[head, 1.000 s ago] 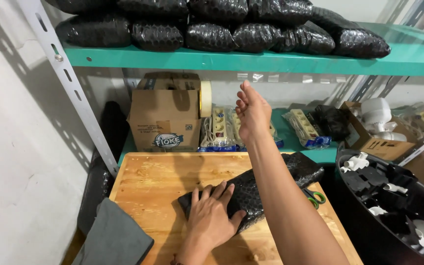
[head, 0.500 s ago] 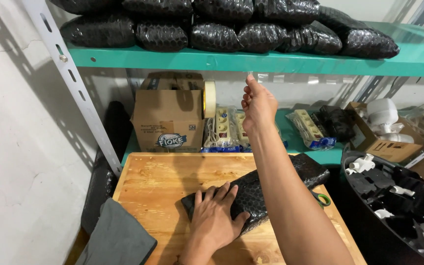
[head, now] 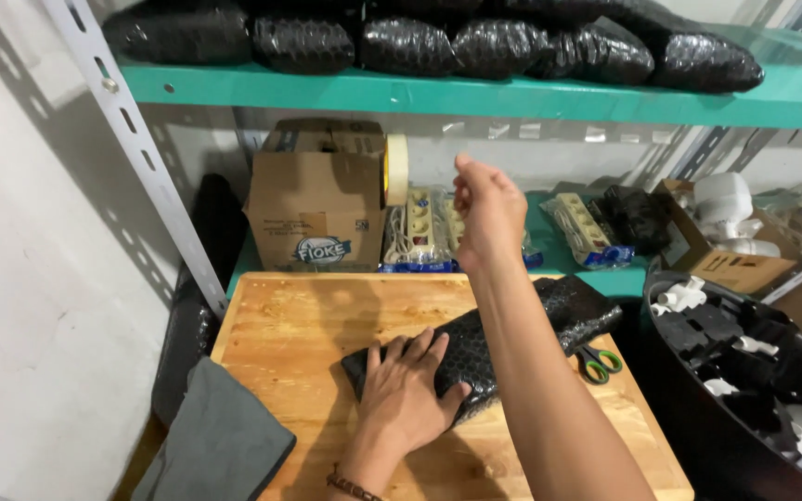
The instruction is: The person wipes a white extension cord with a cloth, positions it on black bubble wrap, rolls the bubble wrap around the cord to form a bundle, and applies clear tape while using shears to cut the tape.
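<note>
My left hand [head: 406,394] lies flat, fingers spread, on the near end of a black bubble-wrapped package [head: 522,329]. The package rests on a wooden board [head: 290,315]. My right hand [head: 486,211] is raised above the package's far end, in front of the lower shelf. Its fingers are bunched together and I see nothing in them. A roll of pale tape [head: 395,170] hangs on the side of a cardboard box [head: 317,199], just left of that hand.
Green-handled scissors [head: 598,364] lie on the board right of the package. A black tub [head: 744,371] of white and black parts stands at right. A grey cloth [head: 220,445] lies at the lower left. Black wrapped bundles [head: 401,42] fill the green top shelf [head: 475,93].
My right hand's fingers have curled in from an upright spread to a bunched pinch, staying at about the same height. My left hand stays pressed on the package.
</note>
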